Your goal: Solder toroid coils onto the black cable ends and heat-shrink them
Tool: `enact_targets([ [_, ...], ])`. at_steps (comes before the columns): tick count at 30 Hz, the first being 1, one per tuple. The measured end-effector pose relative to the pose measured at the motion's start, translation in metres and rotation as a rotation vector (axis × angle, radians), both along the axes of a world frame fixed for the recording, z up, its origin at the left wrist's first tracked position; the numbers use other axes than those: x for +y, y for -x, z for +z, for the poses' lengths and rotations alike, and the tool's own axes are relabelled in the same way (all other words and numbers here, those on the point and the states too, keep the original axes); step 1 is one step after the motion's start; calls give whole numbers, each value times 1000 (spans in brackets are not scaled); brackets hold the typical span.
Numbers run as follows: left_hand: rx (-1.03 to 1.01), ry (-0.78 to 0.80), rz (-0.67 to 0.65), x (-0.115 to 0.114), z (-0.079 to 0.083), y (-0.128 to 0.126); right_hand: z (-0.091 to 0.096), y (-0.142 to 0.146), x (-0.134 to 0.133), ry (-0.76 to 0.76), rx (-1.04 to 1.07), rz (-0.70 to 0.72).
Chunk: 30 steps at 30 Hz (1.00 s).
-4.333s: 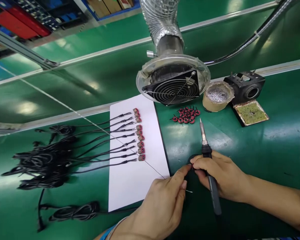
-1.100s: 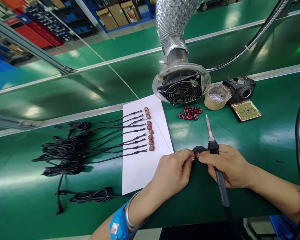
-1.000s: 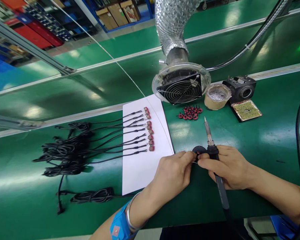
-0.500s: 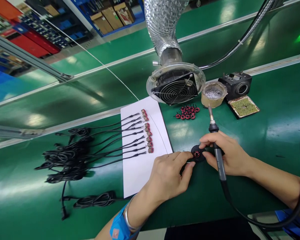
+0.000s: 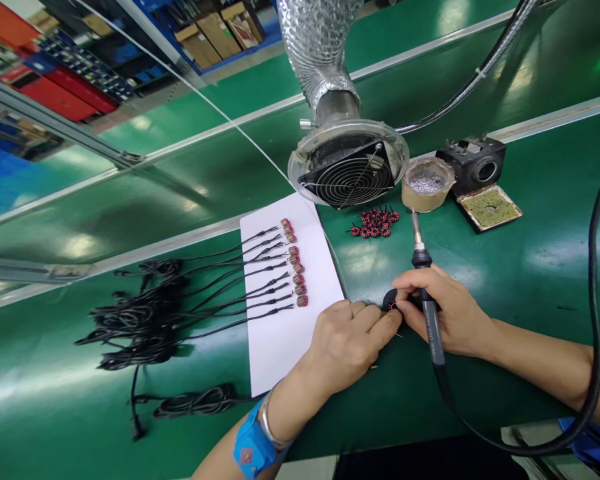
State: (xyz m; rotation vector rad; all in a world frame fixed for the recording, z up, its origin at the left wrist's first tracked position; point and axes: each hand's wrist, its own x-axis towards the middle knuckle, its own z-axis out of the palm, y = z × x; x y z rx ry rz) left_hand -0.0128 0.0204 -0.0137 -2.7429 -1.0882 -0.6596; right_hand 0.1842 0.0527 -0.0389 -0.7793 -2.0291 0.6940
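Right hand [image 5: 447, 308] grasping a soldering iron [image 5: 434, 330], its tip pointing away from the body; thumb and forefinger of the same hand meet at a small red-and-black ring [image 5: 393, 305]. The ring lies against a black disc [image 5: 388, 297], between the fingertips of both hands. Left hand [image 5: 347, 341] closed around a thin wire [image 5: 399, 335], the end projecting below its fingers; whether these fingers also press the ring is hard to tell. Beyond the grip: a pile of similar rings [image 5: 375, 223] beneath a fan [image 5: 353, 180], with a cup [image 5: 420, 200], an iron stand [image 5: 463, 175] and a sponge [image 5: 490, 207] farther right. Left of the grip: white paper [image 5: 275, 357] bearing a row of red-ended parts [image 5: 298, 269], then heaped black cables [image 5: 145, 320].
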Motion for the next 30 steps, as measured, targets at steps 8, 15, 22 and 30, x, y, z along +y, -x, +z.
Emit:
enact_targets([
  [8, -81, 218, 70, 3, 7, 20, 4, -8, 1, 16, 37, 30],
  [15, -142, 285, 138, 3, 3, 11, 0, 1, 2, -47, 20, -12],
  [22, 42, 567, 166, -14, 36, 23, -4, 1, 6, -205, -117, 53],
  [30, 269, 845, 95, -38, 49, 41, 6, -6, 7, -213, -71, -37],
])
